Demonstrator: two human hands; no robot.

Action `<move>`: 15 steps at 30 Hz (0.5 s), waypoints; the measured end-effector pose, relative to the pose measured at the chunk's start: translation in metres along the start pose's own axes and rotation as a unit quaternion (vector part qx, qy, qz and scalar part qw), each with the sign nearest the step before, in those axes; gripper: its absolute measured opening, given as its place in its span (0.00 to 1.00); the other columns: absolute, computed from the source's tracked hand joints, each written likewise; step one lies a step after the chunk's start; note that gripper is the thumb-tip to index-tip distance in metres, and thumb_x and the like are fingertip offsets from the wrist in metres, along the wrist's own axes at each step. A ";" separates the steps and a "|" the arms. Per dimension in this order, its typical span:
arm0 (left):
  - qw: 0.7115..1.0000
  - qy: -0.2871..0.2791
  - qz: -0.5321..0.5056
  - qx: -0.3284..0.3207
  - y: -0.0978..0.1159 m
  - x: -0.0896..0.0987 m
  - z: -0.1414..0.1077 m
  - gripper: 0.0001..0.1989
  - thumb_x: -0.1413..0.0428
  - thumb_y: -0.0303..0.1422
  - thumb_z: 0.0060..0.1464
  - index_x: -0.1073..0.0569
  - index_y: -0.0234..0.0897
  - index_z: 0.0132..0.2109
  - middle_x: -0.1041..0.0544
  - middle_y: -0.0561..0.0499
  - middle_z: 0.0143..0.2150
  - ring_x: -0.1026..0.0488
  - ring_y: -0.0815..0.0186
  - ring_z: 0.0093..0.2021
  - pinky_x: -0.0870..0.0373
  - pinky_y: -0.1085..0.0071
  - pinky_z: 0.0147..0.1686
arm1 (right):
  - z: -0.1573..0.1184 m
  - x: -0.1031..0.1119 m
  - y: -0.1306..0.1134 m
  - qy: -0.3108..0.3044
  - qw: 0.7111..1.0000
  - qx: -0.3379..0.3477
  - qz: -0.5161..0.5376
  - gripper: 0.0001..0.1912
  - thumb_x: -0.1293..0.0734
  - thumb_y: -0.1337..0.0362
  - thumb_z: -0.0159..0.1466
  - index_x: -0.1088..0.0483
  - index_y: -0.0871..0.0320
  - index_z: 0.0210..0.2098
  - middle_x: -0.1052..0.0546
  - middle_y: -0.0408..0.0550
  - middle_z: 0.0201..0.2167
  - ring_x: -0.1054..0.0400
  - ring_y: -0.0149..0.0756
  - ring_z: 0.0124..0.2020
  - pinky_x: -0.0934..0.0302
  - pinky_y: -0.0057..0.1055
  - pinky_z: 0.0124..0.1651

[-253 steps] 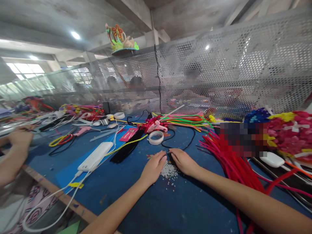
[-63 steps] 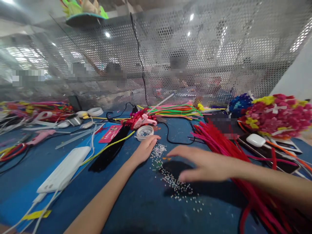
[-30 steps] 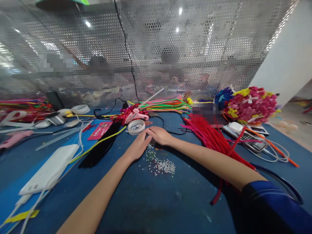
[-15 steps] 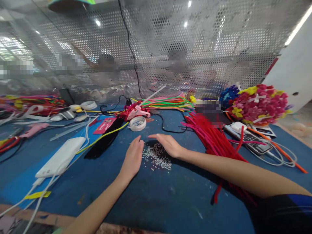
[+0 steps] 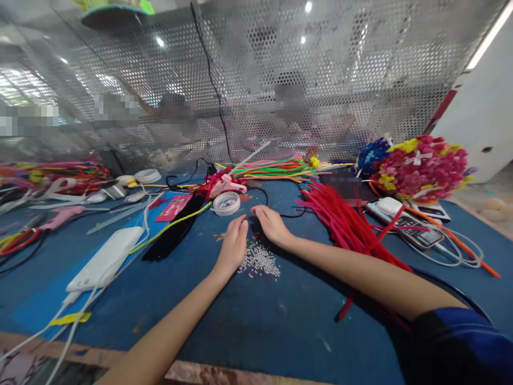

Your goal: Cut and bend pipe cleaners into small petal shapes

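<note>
Blue table (image 5: 280, 331) underneath: white beads (image 5: 261, 260) lie loose beside the cupped left hand (image 5: 233, 243) and right hand (image 5: 271, 224) — fingers curled, palms apart — so a hasty sweep could scatter them past the white ring (image 5: 227, 211) or under the red stems (image 5: 347, 222).

Long worktable, its blue top (image 5: 304, 347) scuffed and flecked with paint-like marks, edged along the near side by a worn, stained wooden strip (image 5: 192, 372). Behind it a grey perforated metal screen (image 5: 248, 69) spans most of the view, round holes throughout, a black cable (image 5: 212, 77) hanging down its face, small bright lights (image 5: 308, 7) showing high up and window-like daylight (image 5: 20, 80) at far left. To the right, a pale wall (image 5: 473, 120) with a red band (image 5: 443, 109), dark spot and slanting bright strip (image 5: 489, 35), then a patch of greyish floor (image 5: 497, 190), blurred.
</note>
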State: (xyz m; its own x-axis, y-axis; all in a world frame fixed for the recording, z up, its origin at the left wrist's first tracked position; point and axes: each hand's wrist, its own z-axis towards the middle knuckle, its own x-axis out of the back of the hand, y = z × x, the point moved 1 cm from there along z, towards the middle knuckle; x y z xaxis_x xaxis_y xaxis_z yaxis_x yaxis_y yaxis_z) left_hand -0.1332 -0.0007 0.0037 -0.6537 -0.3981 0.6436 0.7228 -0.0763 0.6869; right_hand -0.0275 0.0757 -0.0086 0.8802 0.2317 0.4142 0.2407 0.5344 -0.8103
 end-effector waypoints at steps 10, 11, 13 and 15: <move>0.999 -0.020 0.022 -0.036 -0.030 -0.035 0.102 0.25 0.62 0.41 0.60 0.36 0.26 0.54 0.35 0.36 0.58 0.40 0.58 0.59 0.49 0.59 0.60 | 0.073 -0.014 0.034 -0.073 0.963 0.073 -0.249 0.18 0.43 0.72 0.60 0.35 0.71 0.49 0.31 0.65 0.49 0.39 0.44 0.52 0.46 0.41 0.54; 0.999 -0.021 0.023 -0.040 -0.031 -0.037 0.107 0.26 0.62 0.41 0.60 0.36 0.26 0.55 0.35 0.36 0.58 0.41 0.57 0.60 0.49 0.59 0.60 | 0.076 -0.015 0.035 -0.094 0.954 0.091 -0.269 0.18 0.42 0.72 0.60 0.35 0.70 0.49 0.31 0.64 0.49 0.39 0.44 0.52 0.46 0.40 0.55; 0.998 -0.032 0.022 -0.053 -0.032 -0.040 0.112 0.26 0.61 0.42 0.59 0.35 0.26 0.54 0.35 0.36 0.57 0.40 0.58 0.60 0.49 0.59 0.60 | 0.080 -0.016 0.035 -0.132 0.936 0.124 -0.303 0.18 0.42 0.72 0.60 0.35 0.70 0.50 0.30 0.63 0.49 0.38 0.43 0.52 0.46 0.38 0.55; 0.997 -0.045 0.020 -0.064 -0.033 -0.039 0.113 0.26 0.62 0.43 0.59 0.33 0.27 0.52 0.33 0.38 0.57 0.40 0.59 0.59 0.49 0.61 0.60 | 0.079 -0.016 0.032 -0.162 0.917 0.152 -0.330 0.19 0.42 0.73 0.60 0.35 0.71 0.50 0.30 0.63 0.49 0.37 0.42 0.51 0.46 0.36 0.55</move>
State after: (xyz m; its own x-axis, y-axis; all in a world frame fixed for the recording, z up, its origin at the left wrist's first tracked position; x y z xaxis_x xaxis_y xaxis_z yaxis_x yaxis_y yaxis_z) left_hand -0.1569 0.1204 -0.0060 -0.6372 -0.3198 0.7012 0.7674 -0.1795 0.6155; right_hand -0.0661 0.1536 -0.0087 0.4040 -0.0220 0.9145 0.5089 0.8361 -0.2047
